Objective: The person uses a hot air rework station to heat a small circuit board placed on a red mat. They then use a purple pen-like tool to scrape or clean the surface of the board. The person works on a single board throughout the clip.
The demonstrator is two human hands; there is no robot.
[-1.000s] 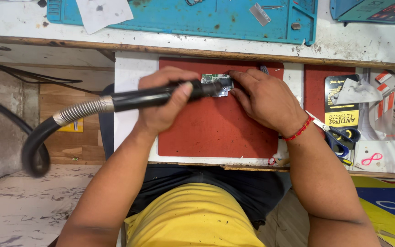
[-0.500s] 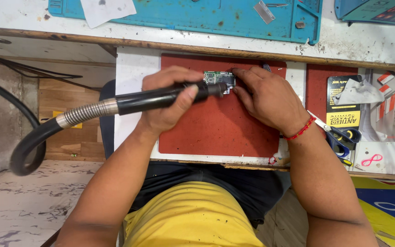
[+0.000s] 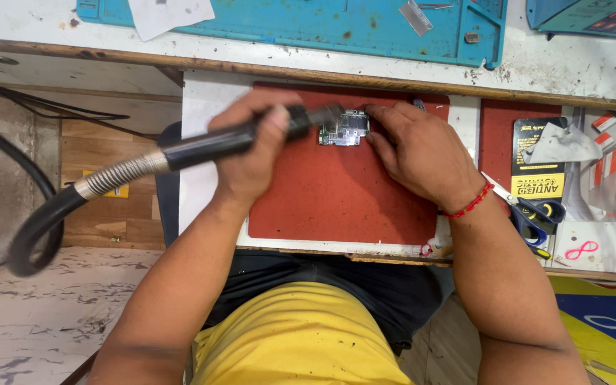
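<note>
My left hand point(image 3: 254, 146) grips a black hot-air wand point(image 3: 215, 142) with a coiled metal collar and a thick black hose point(image 3: 33, 228) looping off to the left. Its nozzle points at a small green circuit board point(image 3: 344, 128) lying near the top of a red mat point(image 3: 336, 192). My right hand point(image 3: 415, 153) rests on the mat, its fingertips touching the board's right edge and holding it down. A red thread band circles that wrist.
A blue work mat point(image 3: 308, 25) with small parts and a sheet of paper lies on the far bench. Blue-handled scissors point(image 3: 532, 210), a yellow-and-black packet point(image 3: 540, 182) and several small packages sit at the right. Wooden shelf edge runs along the near side.
The wand has tilted and its nozzle pulled slightly left, off the board's edge. The hose loop has swung. My right hand stays on the board.
</note>
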